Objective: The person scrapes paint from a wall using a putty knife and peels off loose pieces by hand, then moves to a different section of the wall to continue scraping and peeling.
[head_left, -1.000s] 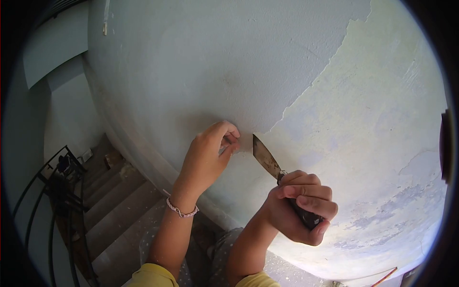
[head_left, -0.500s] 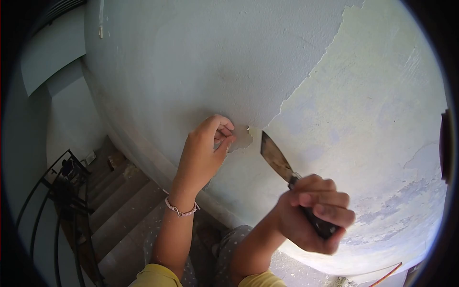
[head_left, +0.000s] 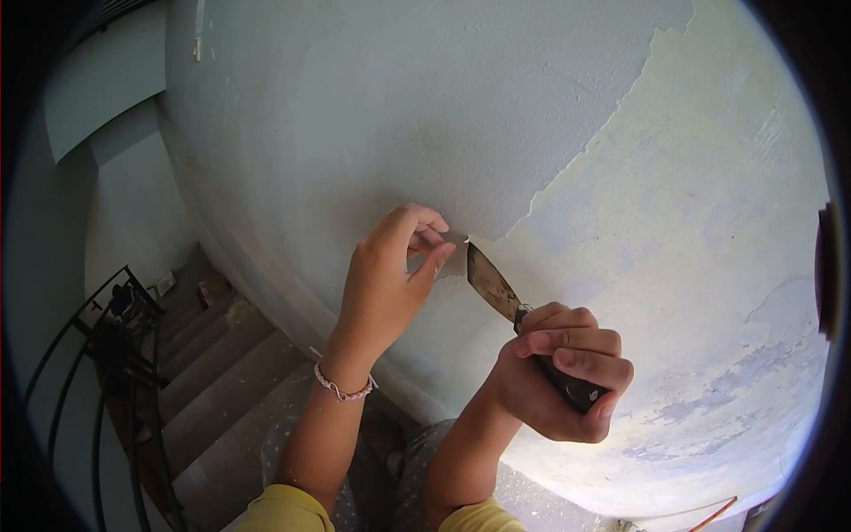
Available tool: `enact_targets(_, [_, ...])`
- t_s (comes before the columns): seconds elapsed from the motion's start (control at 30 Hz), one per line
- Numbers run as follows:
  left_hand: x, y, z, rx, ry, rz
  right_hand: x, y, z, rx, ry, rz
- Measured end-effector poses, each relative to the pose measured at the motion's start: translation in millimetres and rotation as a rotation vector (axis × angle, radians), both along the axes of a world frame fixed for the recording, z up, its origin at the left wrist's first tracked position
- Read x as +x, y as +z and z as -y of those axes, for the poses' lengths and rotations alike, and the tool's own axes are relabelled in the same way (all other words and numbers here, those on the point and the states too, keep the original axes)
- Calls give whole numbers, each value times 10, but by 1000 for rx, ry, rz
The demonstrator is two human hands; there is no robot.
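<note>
My right hand (head_left: 567, 368) is wrapped round the dark handle of a scraper (head_left: 493, 282) with a stained metal blade. The blade's tip meets the ragged edge of the grey paint layer on the wall (head_left: 425, 115). Just left of the tip, my left hand (head_left: 399, 275) is held close to the wall, fingers curled and the thumb near the fingertips. Whether a small flake lies between them cannot be made out. Pale greenish, patchy wall surface (head_left: 665, 230) shows right of the paint edge.
Stairs (head_left: 217, 381) run down at the lower left, beside a black metal railing (head_left: 89, 328). Light debris dots the steps and the floor at the bottom. An orange-red rod (head_left: 714, 514) is at the lower right.
The scraper in my right hand has moved left and slightly up, its tip now at the paint edge. My left hand has shifted slightly right.
</note>
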State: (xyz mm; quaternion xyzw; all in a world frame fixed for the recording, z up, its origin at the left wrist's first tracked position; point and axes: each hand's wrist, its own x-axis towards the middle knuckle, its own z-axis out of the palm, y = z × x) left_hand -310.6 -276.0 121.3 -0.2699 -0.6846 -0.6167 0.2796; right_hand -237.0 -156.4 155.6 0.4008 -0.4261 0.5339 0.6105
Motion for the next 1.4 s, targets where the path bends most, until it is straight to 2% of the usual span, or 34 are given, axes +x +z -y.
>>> enact_targets(0.13, [-17,-10,32,-5,59,-27,97,45,28,-10,-18,-56])
enact_targets(0.27, [-45,-33,49,28,69,-25,-144,-80,76,-47,60,98])
enact_targets(0.43, [-23,-10,81,13,50,-21,246,114,30,92,21,-12])
enact_targets(0.53, [-14,-1,61,31,26,20,421,146,-118,24,-28,-15])
enact_targets(0.67, [-4,-27,-9,-25,27,5,387,162,-257,15,21,18])
enact_targets(0.73, [32,-36,-21,-39,26,3,355,227,-224,94,67,72])
enact_targets(0.87, [201,-223,69,-188,27,44,210,452,16,254,97,83])
enact_targets(0.93, [331,-406,113,-232,71,23,80,475,142,332,-50,195])
enact_targets(0.97, [388,-499,115,-291,113,5,-34,469,126,499,-47,183])
enact_targets(1.0, [432,-578,93,-272,115,14,-83,453,135,571,-90,260])
enact_targets(1.07, [492,-704,39,-396,114,58,-66,475,193,663,-111,270])
enact_targets(1.2, [542,-829,0,-510,170,29,57,632,253,607,-54,210])
enact_targets(1.27, [557,-869,-15,-522,149,48,-86,578,260,462,-91,389])
enact_targets(1.3, [559,-901,-20,-520,139,49,-76,625,261,509,-155,404])
enact_targets(1.4, [523,-1009,-49,-558,186,23,-66,689,286,531,-126,437])
